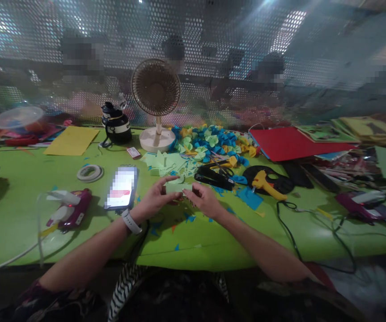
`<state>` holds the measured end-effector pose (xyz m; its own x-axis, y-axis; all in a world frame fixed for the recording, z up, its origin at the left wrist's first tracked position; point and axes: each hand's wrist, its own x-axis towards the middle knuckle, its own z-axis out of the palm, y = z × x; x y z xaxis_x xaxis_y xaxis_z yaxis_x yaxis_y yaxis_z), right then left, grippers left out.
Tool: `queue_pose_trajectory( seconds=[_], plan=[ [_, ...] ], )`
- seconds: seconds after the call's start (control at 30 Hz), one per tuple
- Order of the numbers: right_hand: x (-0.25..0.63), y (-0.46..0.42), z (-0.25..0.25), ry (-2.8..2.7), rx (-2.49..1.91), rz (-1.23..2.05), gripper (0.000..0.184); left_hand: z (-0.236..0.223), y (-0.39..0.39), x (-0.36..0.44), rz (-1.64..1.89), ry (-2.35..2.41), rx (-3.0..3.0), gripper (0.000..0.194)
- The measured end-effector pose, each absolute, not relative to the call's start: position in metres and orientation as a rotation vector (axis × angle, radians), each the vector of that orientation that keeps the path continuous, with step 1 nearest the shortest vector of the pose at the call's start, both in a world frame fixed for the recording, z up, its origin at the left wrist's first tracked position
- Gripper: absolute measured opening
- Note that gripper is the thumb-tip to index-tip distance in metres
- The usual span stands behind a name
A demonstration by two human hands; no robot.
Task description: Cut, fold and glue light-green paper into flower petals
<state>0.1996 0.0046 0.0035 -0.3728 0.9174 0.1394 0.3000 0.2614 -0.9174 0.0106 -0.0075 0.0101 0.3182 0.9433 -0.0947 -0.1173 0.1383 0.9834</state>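
Between my two hands, just above the green table (112,243), is a small piece of pale green paper (173,188). My left hand (159,194) pinches its left end, thumb below and fingers behind. At the right end, the fingertips of my right hand (203,197) close on the same paper. Beyond my hands lie a heap of pale green paper cutouts (166,163) and a pile of folded blue, yellow and green paper pieces (209,141). A black stapler (213,178) rests close behind my right hand.
A lit phone (121,188), a tape roll (90,173) and a purple power strip (74,210) lie to the left. A fan (156,89) and a black bottle (116,125) stand behind. Rightward are a yellow glue gun (267,184), its black cord, and red paper (300,142).
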Motion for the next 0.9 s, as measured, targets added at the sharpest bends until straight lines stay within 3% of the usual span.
queue_pose_trajectory(
  seconds=[0.17, 0.57, 0.9],
  plan=[
    [0.198, 0.004, 0.003, -1.807, -1.060, 1.263, 0.036, 0.010, -0.007, 0.011, 0.977, 0.903, 1.123, 0.067],
    [0.205, 0.003, 0.013, -1.611, -1.081, 1.294, 0.038, 0.015, 0.002, -0.004, 1.014, 0.904, 1.163, 0.063],
    [0.203, 0.005, 0.011, -1.436, -1.058, 1.598, 0.031, 0.016, 0.002, -0.001, 0.962, 0.880, 1.210, 0.064]
  ],
)
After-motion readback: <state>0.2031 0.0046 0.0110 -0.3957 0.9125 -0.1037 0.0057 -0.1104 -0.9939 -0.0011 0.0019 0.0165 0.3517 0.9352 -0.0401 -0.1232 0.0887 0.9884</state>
